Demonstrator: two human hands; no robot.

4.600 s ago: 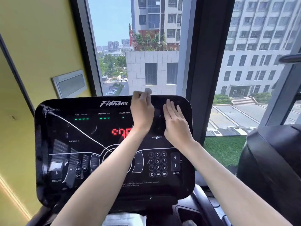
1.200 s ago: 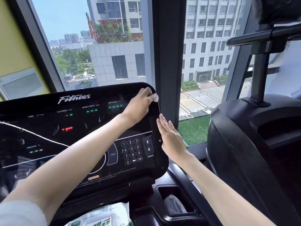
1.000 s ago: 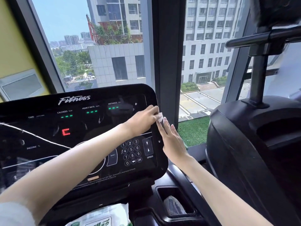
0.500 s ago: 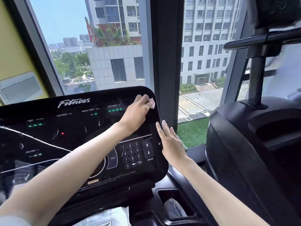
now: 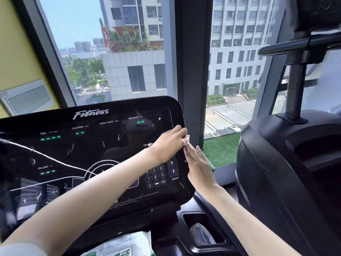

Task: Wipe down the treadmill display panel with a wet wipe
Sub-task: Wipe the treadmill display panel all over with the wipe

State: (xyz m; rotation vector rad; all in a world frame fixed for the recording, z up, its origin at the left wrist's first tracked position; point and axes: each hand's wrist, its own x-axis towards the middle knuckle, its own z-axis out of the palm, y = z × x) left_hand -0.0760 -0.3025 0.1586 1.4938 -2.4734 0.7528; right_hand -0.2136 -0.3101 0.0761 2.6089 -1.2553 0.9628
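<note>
The black treadmill display panel (image 5: 88, 156) fills the lower left, with green and white readouts and a number keypad. My left hand (image 5: 168, 143) holds a small white wet wipe (image 5: 187, 139) against the panel's right edge, above the speed arrows; only a corner of the wipe shows past the fingers. My right hand (image 5: 200, 168) lies flat with straight fingers along the panel's right rim, just below the left hand, fingertips almost at the wipe.
A wet wipe pack (image 5: 120, 246) lies below the panel at the bottom edge. A cup holder (image 5: 203, 231) with something crumpled in it sits to the right. A neighbouring black machine (image 5: 287, 172) stands close on the right. Windows and a dark pillar (image 5: 191, 67) are behind.
My left hand with the wipe has slid down the panel's right edge from the top corner toward my right hand. The right hand has stayed on the rim.
</note>
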